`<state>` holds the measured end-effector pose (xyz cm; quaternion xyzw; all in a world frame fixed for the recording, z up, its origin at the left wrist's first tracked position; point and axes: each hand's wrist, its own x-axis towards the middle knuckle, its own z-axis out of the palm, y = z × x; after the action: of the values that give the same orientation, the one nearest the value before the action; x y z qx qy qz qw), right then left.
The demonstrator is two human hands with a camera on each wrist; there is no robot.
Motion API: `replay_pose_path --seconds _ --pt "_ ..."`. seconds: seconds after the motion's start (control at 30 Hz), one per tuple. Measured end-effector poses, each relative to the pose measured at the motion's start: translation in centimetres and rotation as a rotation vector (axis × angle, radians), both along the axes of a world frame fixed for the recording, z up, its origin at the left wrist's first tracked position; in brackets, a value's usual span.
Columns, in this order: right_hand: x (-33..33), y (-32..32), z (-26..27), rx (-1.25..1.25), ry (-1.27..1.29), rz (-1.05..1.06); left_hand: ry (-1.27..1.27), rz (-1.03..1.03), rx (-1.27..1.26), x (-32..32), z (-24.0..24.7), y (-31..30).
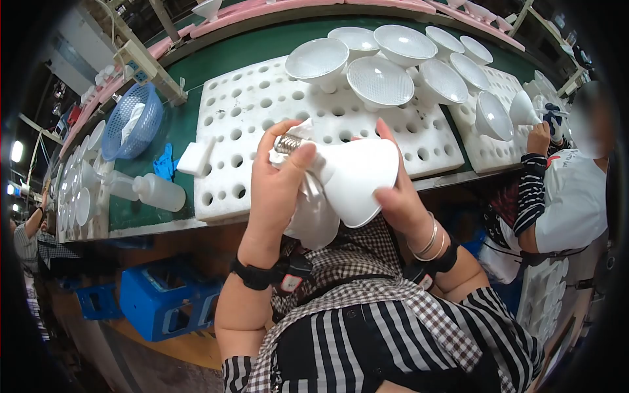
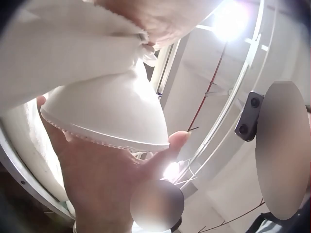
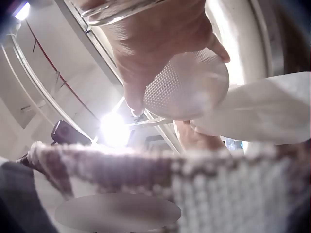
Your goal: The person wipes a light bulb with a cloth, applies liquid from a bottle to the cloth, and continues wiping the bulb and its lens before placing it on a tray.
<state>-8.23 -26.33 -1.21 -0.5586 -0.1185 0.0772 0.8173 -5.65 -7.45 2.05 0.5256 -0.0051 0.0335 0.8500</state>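
A white reflector light bulb (image 1: 360,180) is held tilted between both hands in front of the chest. My left hand (image 1: 275,193) grips its metal screw base (image 1: 288,145), with a white cloth (image 1: 314,219) bunched in the palm and hanging below. At the wide end, my right hand (image 1: 407,206) spans the rim with thumb and fingers. The left wrist view shows the cloth (image 2: 63,53) lying against the bulb's smooth cone (image 2: 107,109). In the right wrist view, the dimpled lens face (image 3: 177,90) lies under the right palm.
Several similar bulbs (image 1: 380,80) stand lens-up on a holed white foam board (image 1: 262,98). To the left are a blue basket (image 1: 147,134), a white bottle (image 1: 160,192), a blue glove (image 1: 165,162) and a foam block (image 1: 195,158). Another person (image 1: 576,196) works at the right; blue stools (image 1: 154,304) stand below.
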Motion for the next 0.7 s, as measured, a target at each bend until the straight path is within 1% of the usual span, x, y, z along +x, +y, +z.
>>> replay_pose_path --seconds 0.03,0.07,0.1,0.13,0.17,0.27,0.4,0.47,0.5,0.57,0.63,0.7 --pt "0.1 -0.1 0.6 0.000 -0.003 0.003 -0.025 -0.059 0.049 -0.3 0.2 0.3" --pt "0.0 -0.1 1.6 0.067 0.111 0.020 -0.051 -0.120 0.100 -0.4 0.3 0.6" --pt "0.0 -0.2 2.2 0.135 0.229 0.035 -0.052 -0.123 0.102 -0.5 0.2 0.9" --pt "-0.1 -0.3 2.4 0.078 0.224 0.049 -0.025 -0.167 0.060 -0.6 -0.1 1.3" --pt "0.0 -0.3 2.4 0.079 0.228 0.049 0.003 -0.210 0.019 -0.7 -0.3 1.5" --pt "0.2 -0.3 2.4 0.077 0.207 0.052 0.040 -0.218 0.012 -1.0 -0.5 1.4" --pt "0.8 -0.6 1.9 0.046 0.110 0.038 0.048 -0.184 -0.016 -1.1 0.0 0.2" --pt "1.1 -0.7 1.3 0.045 0.079 0.036 0.025 -0.132 -0.105 -0.9 -0.2 -0.4" --pt "1.2 -0.7 1.1 0.025 0.060 0.026 0.026 -0.131 -0.106 -0.8 -0.3 -0.6" --pt "1.3 -0.6 0.7 0.005 0.042 0.022 0.031 -0.054 -0.134 -0.4 -0.8 -0.8" --pt "1.1 -0.4 0.4 -0.080 -0.015 0.001 0.032 -0.030 -0.093 0.2 -1.5 -0.4" --pt "1.6 -0.7 0.5 -0.058 0.007 0.011 0.033 -0.013 -0.051 0.3 -1.1 0.1"
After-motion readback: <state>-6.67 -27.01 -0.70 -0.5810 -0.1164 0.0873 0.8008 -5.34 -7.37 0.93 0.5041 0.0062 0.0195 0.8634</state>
